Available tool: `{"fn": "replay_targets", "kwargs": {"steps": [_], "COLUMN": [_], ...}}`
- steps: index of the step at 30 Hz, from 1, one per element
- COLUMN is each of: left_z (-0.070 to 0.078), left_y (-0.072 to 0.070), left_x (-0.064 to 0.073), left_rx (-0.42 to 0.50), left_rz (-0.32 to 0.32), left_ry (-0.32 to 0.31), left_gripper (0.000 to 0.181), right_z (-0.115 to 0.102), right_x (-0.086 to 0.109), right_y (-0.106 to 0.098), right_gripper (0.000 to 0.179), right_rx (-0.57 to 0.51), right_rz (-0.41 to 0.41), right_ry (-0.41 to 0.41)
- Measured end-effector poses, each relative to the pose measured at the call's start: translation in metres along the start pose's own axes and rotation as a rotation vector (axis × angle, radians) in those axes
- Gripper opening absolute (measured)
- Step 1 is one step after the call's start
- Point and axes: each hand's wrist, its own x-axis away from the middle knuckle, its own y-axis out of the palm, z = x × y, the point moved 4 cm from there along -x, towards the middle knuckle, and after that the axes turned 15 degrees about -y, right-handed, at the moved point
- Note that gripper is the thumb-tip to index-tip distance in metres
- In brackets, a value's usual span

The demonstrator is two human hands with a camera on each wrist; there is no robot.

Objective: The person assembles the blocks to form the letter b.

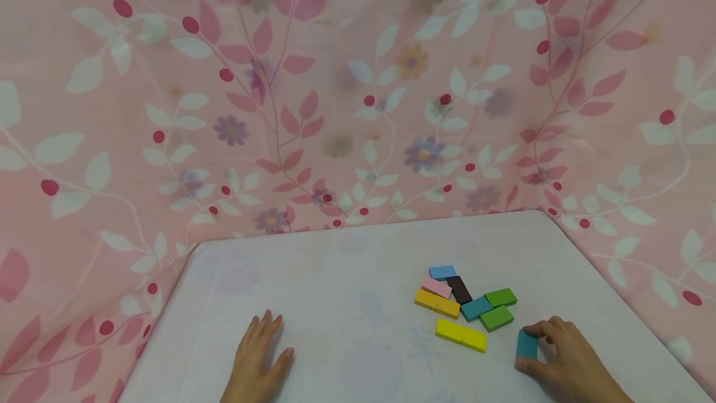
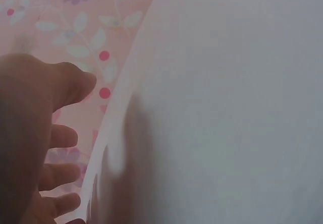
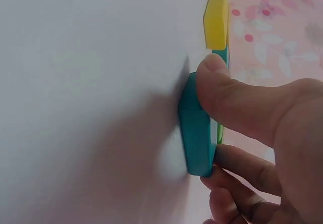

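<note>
In the head view my right hand (image 1: 565, 353) pinches a teal block (image 1: 526, 346) between thumb and fingers, at the right of the white table. The right wrist view shows the same teal block (image 3: 196, 128) close against the white surface, thumb at one end and fingertips at the other. My left hand (image 1: 259, 353) is at the table's left front with its fingers straight and thumb spread, holding nothing. In the left wrist view the left hand (image 2: 45, 133) appears beside the table edge. Nearest the right hand lie a green block (image 1: 496, 318) and a yellow block (image 1: 461, 335).
Further back lie a second green block (image 1: 500, 297), another teal block (image 1: 477, 308), a black block (image 1: 459, 290), an orange-yellow block (image 1: 437, 303), a pink block (image 1: 436, 287) and a blue block (image 1: 442, 273). A pink floral cloth (image 1: 347, 79) hangs behind the white table (image 1: 313, 303).
</note>
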Motion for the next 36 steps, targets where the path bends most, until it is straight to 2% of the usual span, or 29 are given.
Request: {"fn": "replay_targets", "kwargs": {"steps": [6, 10, 14, 17, 22, 28, 32, 36], "left_z": [0.018, 0.027, 0.034, 0.039, 0.043, 0.048, 0.055, 0.068], "left_y": [0.007, 0.012, 0.018, 0.020, 0.022, 0.030, 0.040, 0.050], "left_x": [0.007, 0.011, 0.014, 0.015, 0.017, 0.020, 0.023, 0.027], "left_rx": [-0.028, 0.005, 0.073, 0.108, 0.125, 0.129, 0.129, 0.119], "left_rz": [0.161, 0.223, 0.205, 0.181, 0.158, 0.112, 0.082, 0.049], "left_ry": [0.128, 0.198, 0.265, 0.287, 0.247, 0.211, 0.220, 0.263], "left_gripper": [0.059, 0.057, 0.052, 0.046, 0.041, 0.042, 0.043, 0.046], "right_z": [-0.008, -0.017, -0.028, -0.038, -0.057, -0.092, -0.116, -0.136], "right_x": [0.010, 0.014, 0.017, 0.018, 0.013, -0.002, -0.015, -0.027], "right_y": [0.007, 0.016, 0.023, 0.028, 0.036, 0.044, 0.046, 0.050], "right_gripper": [0.071, 0.071, 0.065, 0.058, 0.055, 0.050, 0.055, 0.063], "right_rx": [-0.024, -0.052, -0.056, -0.058, -0.069, -0.173, -0.248, -0.228], "right_rz": [-0.049, -0.073, -0.069, -0.077, -0.103, -0.132, -0.142, -0.103], "right_ry": [0.010, 0.027, -0.004, -0.078, -0.237, -0.311, -0.382, -0.442]}}
